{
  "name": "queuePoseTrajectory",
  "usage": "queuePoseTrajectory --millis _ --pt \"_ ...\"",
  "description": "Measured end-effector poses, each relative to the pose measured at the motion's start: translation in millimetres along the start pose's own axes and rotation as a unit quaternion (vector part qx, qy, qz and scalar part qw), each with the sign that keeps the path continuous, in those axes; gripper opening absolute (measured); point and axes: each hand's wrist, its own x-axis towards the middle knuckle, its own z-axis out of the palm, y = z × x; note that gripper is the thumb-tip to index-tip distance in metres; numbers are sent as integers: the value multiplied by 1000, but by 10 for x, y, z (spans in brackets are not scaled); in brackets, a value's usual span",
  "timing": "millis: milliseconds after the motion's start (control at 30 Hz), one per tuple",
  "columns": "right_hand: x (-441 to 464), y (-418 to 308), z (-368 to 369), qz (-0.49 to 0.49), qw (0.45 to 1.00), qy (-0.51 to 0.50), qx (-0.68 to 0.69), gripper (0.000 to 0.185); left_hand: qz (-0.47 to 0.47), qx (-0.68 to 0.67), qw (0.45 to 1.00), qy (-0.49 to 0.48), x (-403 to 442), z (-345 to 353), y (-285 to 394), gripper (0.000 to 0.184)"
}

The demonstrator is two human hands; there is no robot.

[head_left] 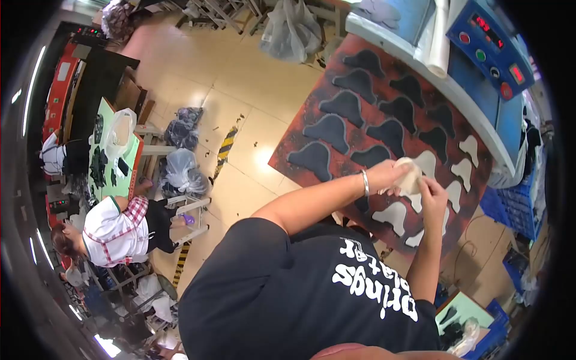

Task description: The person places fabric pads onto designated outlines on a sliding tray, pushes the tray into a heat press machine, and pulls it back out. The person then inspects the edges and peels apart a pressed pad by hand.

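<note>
Over the red board (384, 60), my left hand (384, 176), with a bracelet at the wrist, holds a cream fabric piece (408, 175). The fingers of my right hand (433, 195) are pinched at the right edge of that same piece. Several dark curved pieces (343, 107) lie in rows on the left and middle of the board. Several cream pieces (462, 173) lie at its right and near side, some partly hidden beneath my hands and forearm.
A blue machine with a control panel (492, 51) stands beyond the board at the right. Blue crates (510, 210) are at the far right. A seated person (117, 231) works at a green table (126, 174) on the left. Bagged items (183, 171) stand on the floor.
</note>
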Motion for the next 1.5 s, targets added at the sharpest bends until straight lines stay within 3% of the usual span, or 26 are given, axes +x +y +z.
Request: queuePoseTrajectory --millis 33,67,300,400,533,567,600,633,700,767,900,1167,1333,1500 --pt "-2 -55 123 0 1000 -6 0 12 -9 51 998 19 -79 -71 -31 50" --pt "-96 -61 287 4 999 -17 48 8 -30 6 998 46 -256 -68 -81 50" --pt "75 47 252 5 992 -53 110 8 -43 -20 999 16 -234 -122 19 48" --pt "121 139 209 7 995 -21 97 11 -44 -63 996 37 -136 -71 -56 47" --pt "201 294 80 -122 989 53 63 16 7 -145 985 92 23 100 -163 40" --pt "191 201 -6 -122 990 71 3 17 -7 -142 982 128 72 93 -226 37" --pt "213 268 -99 -71 994 78 14 15 -12 -119 980 159 51 182 -100 37" --pt "251 276 -185 -84 991 98 18 17 -14 -78 982 173 83 170 -103 39" --pt "334 386 -363 -52 986 136 77 22 -29 -136 980 144 110 121 -153 46" --pt "391 480 -603 9 991 122 59 27 -23 -64 991 118 87 153 -159 50" --pt "602 929 -748 67 962 124 233 33 -48 -105 985 128 65 273 -264 51" --pt "1193 795 -563 44 984 76 153 30 -39 -20 997 56 285 164 -150 35" --pt "1513 783 -424 86 991 40 90 33 -74 5 995 70 404 -58 72 46" --pt "1604 820 -346 87 994 53 30 33 -84 11 996 17 562 -329 181 56"
